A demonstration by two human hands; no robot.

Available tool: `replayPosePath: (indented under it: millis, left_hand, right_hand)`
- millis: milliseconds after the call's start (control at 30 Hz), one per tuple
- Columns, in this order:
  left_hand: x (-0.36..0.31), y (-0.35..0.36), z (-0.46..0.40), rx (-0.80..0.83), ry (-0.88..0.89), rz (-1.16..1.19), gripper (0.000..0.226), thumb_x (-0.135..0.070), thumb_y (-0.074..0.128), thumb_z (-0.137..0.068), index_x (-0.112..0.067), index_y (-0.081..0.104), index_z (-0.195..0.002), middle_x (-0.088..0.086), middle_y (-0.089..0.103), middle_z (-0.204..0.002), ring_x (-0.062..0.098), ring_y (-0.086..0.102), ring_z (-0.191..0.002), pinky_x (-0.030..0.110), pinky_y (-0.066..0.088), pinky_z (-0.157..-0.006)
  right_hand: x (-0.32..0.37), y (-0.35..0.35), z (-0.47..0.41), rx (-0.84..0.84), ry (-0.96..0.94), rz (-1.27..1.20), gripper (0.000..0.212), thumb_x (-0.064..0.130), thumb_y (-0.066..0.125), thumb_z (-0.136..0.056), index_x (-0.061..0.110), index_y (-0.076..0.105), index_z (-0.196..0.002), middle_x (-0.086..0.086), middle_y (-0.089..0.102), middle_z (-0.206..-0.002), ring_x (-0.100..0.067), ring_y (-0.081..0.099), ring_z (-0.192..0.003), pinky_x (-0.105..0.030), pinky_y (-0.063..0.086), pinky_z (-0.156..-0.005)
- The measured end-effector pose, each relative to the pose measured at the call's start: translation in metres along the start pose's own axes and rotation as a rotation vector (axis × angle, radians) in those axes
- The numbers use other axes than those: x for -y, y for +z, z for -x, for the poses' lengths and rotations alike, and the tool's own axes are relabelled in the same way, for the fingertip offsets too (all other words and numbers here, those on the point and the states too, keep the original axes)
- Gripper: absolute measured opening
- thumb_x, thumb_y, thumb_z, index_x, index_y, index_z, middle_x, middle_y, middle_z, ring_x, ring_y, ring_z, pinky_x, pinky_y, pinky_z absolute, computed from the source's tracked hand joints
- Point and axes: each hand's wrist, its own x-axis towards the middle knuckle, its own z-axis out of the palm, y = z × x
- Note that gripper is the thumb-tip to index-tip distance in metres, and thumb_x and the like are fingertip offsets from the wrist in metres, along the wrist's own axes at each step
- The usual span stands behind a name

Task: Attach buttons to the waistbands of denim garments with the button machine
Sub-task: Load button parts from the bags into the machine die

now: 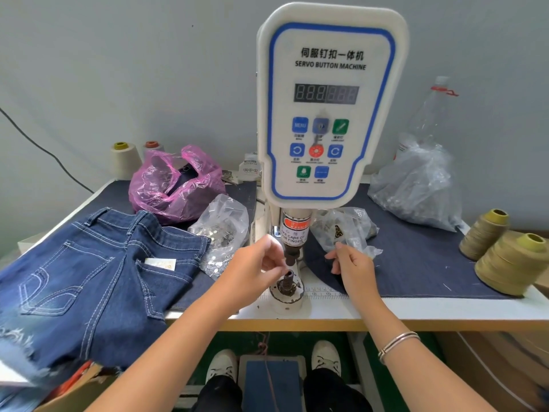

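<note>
My left hand [261, 263] pinched something small over the lower die [288, 276] — seating it squarely mattered. My right hand [350, 263] hovered, fingers loosely curled — empty, I judged.

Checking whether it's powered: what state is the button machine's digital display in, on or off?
On: the white servo button machine's display shows lit digits, though blurred.

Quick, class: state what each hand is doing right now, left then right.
Left hand: fingers curled in a pinch beside the machine's lower die; whatever it pinches is too small to see.
Right hand: fingers loosely curled at the clear bag; grip cannot be told.
</note>
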Motion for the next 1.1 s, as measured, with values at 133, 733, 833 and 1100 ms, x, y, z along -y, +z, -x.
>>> replayPosePath:
  millis: [133, 733, 833, 1100]
  left_hand:
    - [-0.001, 0.002, 0.0, -0.031, -0.015, 0.03, 0.036, -0.003, 0.072, -0.084, -0.027, 0.044, -0.082, -0.013, 0.065, -0.072, -0.002, 0.062, -0.07, 0.01, 0.047, -0.066]
    - [0.003, 0.007, 0.008, -0.13, 0.161, -0.301, 0.045, -0.02, 0.072, -0.085, -0.036, 0.03, -0.089, -0.016, 0.073, -0.088, -0.004, 0.058, -0.071, 0.011, 0.04, -0.066]
    - [0.004, 0.006, 0.009, -0.125, 0.1, -0.221, 0.045, -0.019, 0.071, -0.086, -0.041, 0.032, -0.084, -0.023, 0.071, -0.083, -0.004, 0.063, -0.075, 0.012, 0.045, -0.067]
    - [0.035, 0.009, 0.0, -0.306, -0.169, 0.135, 0.023, -0.004, 0.055, -0.094, -0.026, 0.053, -0.088, -0.006, 0.071, -0.085, 0.005, 0.065, -0.08, 0.015, 0.046, -0.068]
  right_hand:
    - [0.0, 0.0, 0.0, 0.001, -0.009, 0.006, 0.037, 0.022, 0.046, -0.101, 0.018, 0.066, -0.07, 0.0, 0.053, -0.054, 0.001, 0.051, -0.05, -0.007, 0.041, -0.055]
    - [0.0, -0.001, -0.001, -0.001, -0.009, -0.001, 0.036, 0.023, 0.046, -0.101, 0.018, 0.066, -0.072, -0.002, 0.053, -0.054, 0.001, 0.051, -0.049, -0.008, 0.043, -0.056]
    - [0.001, 0.0, 0.0, 0.001, -0.006, 0.011, 0.036, 0.023, 0.045, -0.101, 0.018, 0.066, -0.072, -0.002, 0.053, -0.054, 0.001, 0.051, -0.05, -0.007, 0.043, -0.056]
    - [0.022, -0.003, 0.005, 0.028, -0.128, 0.011, 0.024, 0.016, 0.049, -0.099, 0.017, 0.067, -0.083, 0.005, 0.056, -0.058, -0.002, 0.051, -0.049, -0.014, 0.041, -0.048]
